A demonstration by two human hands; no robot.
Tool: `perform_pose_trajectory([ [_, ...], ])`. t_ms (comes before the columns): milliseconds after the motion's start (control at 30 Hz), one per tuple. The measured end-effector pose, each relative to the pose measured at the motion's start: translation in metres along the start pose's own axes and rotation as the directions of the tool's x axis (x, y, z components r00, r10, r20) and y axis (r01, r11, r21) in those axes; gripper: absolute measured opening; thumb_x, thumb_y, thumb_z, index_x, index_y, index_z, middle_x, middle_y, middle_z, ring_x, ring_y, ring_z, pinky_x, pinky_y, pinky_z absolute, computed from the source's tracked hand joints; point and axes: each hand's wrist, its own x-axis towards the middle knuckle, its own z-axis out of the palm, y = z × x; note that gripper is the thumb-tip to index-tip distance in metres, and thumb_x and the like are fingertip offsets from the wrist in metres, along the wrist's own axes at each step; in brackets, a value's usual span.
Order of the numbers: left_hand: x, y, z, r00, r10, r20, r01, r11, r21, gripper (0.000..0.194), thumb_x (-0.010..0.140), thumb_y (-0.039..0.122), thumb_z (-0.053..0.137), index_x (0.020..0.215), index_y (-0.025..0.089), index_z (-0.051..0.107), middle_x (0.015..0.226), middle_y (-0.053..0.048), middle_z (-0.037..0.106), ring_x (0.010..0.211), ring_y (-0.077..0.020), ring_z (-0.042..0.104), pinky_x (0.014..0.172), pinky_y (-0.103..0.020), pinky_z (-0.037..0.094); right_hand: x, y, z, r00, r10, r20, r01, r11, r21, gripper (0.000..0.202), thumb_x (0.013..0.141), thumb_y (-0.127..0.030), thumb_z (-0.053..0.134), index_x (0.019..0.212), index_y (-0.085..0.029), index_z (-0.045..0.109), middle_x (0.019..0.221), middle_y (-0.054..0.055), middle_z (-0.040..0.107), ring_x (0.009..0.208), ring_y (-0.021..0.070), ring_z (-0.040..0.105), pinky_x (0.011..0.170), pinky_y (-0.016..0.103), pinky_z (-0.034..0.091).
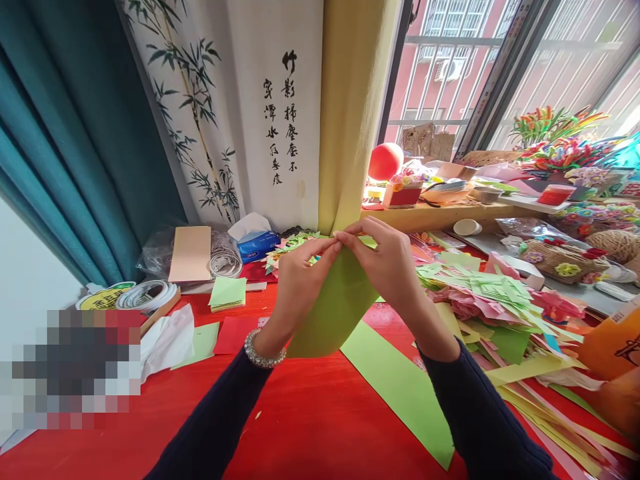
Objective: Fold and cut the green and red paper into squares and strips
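Observation:
Both hands meet above the middle of the red table, pinching the top edge of a green paper sheet [336, 307] that hangs below them in a soft curve. The fingertips of my left hand [306, 277] are pressed together on the paper; a beaded bracelet circles that wrist. Close against it, my right hand [387, 260] pinches the same edge, thumb and fingertips touching. Part of the sheet lies hidden behind my hands. Under my right forearm, a long light-green paper strip [400, 390] lies slantwise on the red tabletop [295, 427].
At right is a loose heap of paper strips [480, 293] beside an orange bag [613, 340]. To the left stand a green note stack [228, 293], a blue tissue pack [257, 247] and white tape rolls [147, 293]. Craft flowers [560, 147] crowd the windowsill.

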Motion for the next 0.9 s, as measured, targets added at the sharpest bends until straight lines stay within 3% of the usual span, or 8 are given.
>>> perform_pose_trajectory([
  [233,-0.002,0.002,0.0,0.996,0.077,-0.042,-0.074,0.995,0.061,0.02,0.08,0.028,0.054,0.086,0.018,0.07,0.082,-0.001,0.069,0.075,-0.0154,0.06,0.067,-0.025,0.046,0.0,-0.003,0.0,1.0,-0.017,0.001,0.017,0.998,-0.062,0.016,0.083,-0.021,0.052,0.067,-0.02,0.057,0.068,-0.003,0.062,0.065,0.0123,0.054,0.067,0.026,0.037],
  [367,-0.004,-0.005,0.004,0.985,0.169,-0.036,-0.166,0.983,0.084,0.016,0.079,0.024,0.055,0.082,0.019,0.07,0.082,-0.002,0.07,0.075,-0.0162,0.062,0.07,-0.028,0.047,0.001,0.004,-0.004,0.992,-0.033,-0.119,0.013,0.986,-0.167,0.015,0.082,-0.024,0.054,0.067,-0.019,0.057,0.068,-0.002,0.063,0.064,0.0131,0.053,0.069,0.028,0.037],
  [600,-0.009,-0.017,0.014,0.939,0.322,0.12,-0.338,0.929,0.151,0.015,0.081,0.017,0.053,0.081,0.017,0.068,0.078,-0.004,0.07,0.074,-0.0153,0.061,0.067,-0.027,0.047,0.009,0.023,-0.032,0.94,0.021,-0.34,-0.111,0.963,-0.245,0.014,0.08,-0.03,0.056,0.07,-0.019,0.06,0.068,0.0,0.062,0.066,0.0153,0.055,0.069,0.03,0.037],
  [767,-0.007,-0.041,0.018,0.881,0.438,0.179,-0.468,0.861,0.199,0.016,0.083,0.017,0.05,0.085,0.014,0.066,0.081,-0.006,0.069,0.077,-0.016,0.061,0.072,-0.028,0.047,0.011,0.034,-0.06,0.871,0.034,-0.491,-0.191,0.943,-0.273,0.017,0.079,-0.034,0.056,0.073,-0.019,0.063,0.07,0.002,0.064,0.067,0.0175,0.056,0.067,0.032,0.038],
  [900,-0.003,-0.072,0.015,0.888,0.409,0.208,-0.454,0.848,0.272,0.018,0.084,0.021,0.048,0.081,0.015,0.065,0.079,-0.005,0.07,0.077,-0.0157,0.061,0.075,-0.028,0.046,0.012,0.044,-0.077,0.847,0.058,-0.529,-0.227,0.938,-0.261,0.018,0.078,-0.036,0.056,0.071,-0.021,0.062,0.069,0.003,0.064,0.067,0.0198,0.057,0.067,0.035,0.039],
])
